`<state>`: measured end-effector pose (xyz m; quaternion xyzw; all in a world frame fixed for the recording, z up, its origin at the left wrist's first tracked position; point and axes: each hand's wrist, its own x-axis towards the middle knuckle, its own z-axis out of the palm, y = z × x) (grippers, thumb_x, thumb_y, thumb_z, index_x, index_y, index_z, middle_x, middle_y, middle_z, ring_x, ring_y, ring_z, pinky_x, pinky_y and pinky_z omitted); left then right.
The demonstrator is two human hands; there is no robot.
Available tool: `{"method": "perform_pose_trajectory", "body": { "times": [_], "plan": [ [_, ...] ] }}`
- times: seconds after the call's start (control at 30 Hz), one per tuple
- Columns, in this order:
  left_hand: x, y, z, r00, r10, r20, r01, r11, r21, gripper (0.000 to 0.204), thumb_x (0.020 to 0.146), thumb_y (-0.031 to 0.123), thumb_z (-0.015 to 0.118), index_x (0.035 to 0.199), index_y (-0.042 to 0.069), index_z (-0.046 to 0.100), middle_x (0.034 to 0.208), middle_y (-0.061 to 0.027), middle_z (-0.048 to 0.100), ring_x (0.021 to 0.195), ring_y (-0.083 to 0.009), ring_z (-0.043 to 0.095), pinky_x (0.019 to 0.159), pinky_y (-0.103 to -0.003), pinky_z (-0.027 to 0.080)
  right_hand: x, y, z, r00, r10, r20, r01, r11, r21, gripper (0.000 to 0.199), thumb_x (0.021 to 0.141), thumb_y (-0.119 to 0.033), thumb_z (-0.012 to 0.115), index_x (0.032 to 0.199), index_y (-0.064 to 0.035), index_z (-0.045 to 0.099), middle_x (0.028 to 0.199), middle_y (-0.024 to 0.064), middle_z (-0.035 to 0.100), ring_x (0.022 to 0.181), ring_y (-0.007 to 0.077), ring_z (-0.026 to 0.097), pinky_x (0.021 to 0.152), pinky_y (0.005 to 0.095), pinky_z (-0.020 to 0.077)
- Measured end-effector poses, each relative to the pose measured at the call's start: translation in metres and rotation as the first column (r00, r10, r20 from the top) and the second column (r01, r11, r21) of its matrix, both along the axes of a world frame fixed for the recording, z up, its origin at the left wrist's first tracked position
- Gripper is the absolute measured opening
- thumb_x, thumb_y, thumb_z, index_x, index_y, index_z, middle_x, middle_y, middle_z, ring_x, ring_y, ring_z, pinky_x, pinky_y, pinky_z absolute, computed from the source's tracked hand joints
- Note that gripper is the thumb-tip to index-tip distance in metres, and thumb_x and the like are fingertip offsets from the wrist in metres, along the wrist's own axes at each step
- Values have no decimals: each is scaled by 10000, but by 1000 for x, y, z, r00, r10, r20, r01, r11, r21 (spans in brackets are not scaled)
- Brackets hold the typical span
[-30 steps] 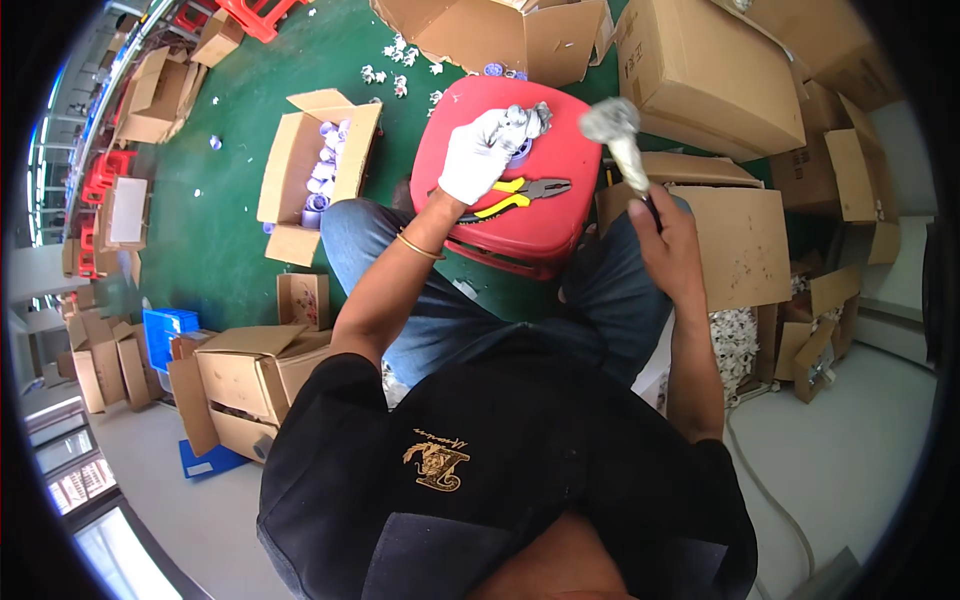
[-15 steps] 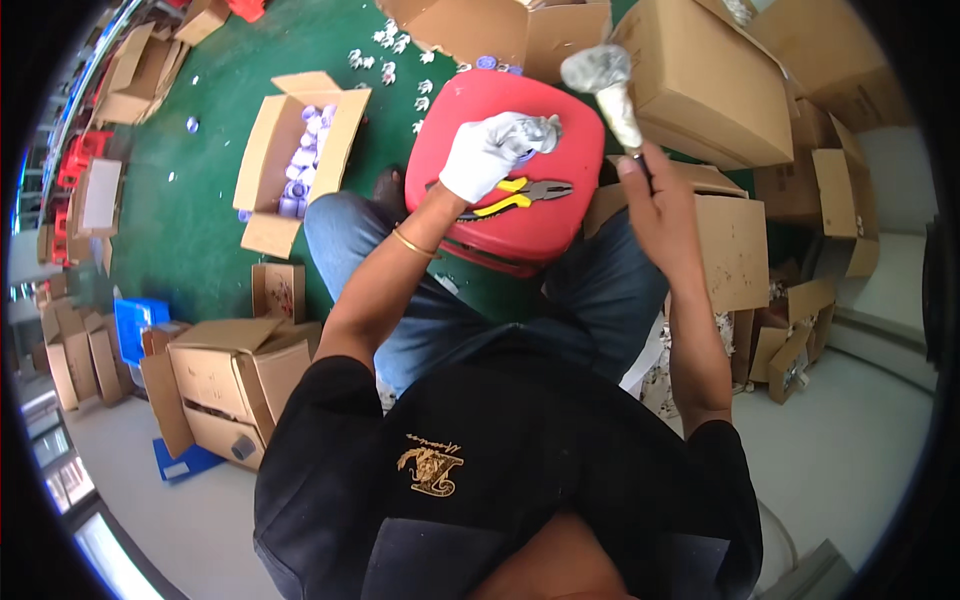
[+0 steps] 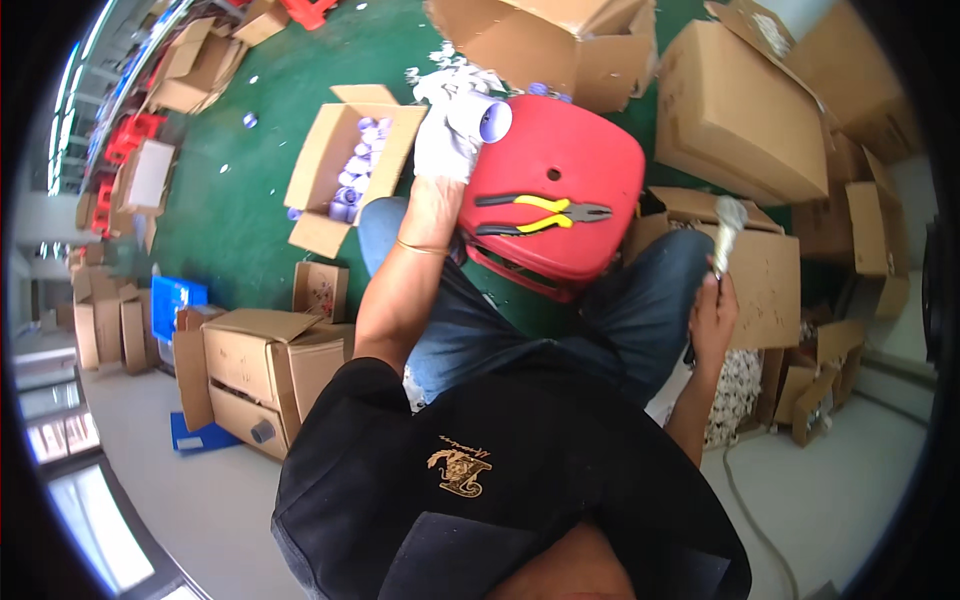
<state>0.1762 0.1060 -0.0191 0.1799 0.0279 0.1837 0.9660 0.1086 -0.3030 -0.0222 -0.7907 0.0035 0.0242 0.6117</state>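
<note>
My left hand [image 3: 444, 140], in a white glove, is closed around a pale purple hollow cylinder [image 3: 492, 121] at the left edge of the red stool [image 3: 605, 150]. The cylinder's round open end faces right. By my right knee, my bare right hand [image 3: 711, 312] grips the handle of a mallet [image 3: 731, 215], whose pale head and shaft look wrapped; the head points up. Pliers [image 3: 562, 214] with yellow and black handles lie on the stool seat between my hands, their jaws to the right.
Left of the stool, an open cardboard box [image 3: 318, 165] contains several purple cylinders. Small white pieces lie on the green floor beyond my left hand. Large cartons [image 3: 735, 110] stand at the right, and more boxes [image 3: 245, 360] at the left. White pieces [image 3: 733, 400] are heaped beside my right forearm.
My left hand has moved left from over the stool, and the purple cylinder now shows plainly in it. The mallet in my right hand has come down toward my right knee. The view has shifted.
</note>
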Motion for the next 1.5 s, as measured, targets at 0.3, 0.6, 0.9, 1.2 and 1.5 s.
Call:
{"method": "perform_pose_trajectory", "body": {
  "times": [0.3,0.6,0.9,1.2,1.5],
  "plan": [
    [-37,51,24,916,396,56,-357,746,562,144,925,-29,374,939,55,490,888,-61,536,813,-149,532,819,-264,466,-5,-1,-24,993,-30,-114,34,999,33,367,1044,-257,425,1344,-77,534,611,-54,388,450,23,275,400,179,221],
    [-64,135,-7,702,695,-157,-533,659,531,170,938,56,445,921,73,613,927,-46,655,846,-172,610,763,-277,494,1,8,-19,982,-42,-182,41,999,-11,367,1033,-221,432,1345,-53,527,604,-62,375,468,23,268,419,175,213],
    [-88,345,-61,84,953,292,450,-298,842,308,921,366,514,936,95,659,837,-90,710,699,-296,654,686,-394,514,0,23,-6,958,-135,-252,135,991,-20,364,1028,-188,410,1341,-37,521,592,-65,373,448,24,261,409,178,205],
    [143,260,-96,868,497,-14,340,-574,745,241,801,152,659,1033,107,704,938,-43,741,814,-199,692,734,-283,517,1,26,-3,915,-153,-374,123,987,-103,382,1021,-205,406,1327,5,499,607,-43,411,420,25,270,369,177,229],
    [305,38,-254,808,-355,-470,-247,-929,277,412,849,148,569,1258,198,576,920,-60,679,719,-306,618,666,-374,487,22,24,7,841,-230,-490,189,973,-134,382,986,-253,426,1229,19,537,550,-38,428,406,35,280,410,192,200]
  ]
}}
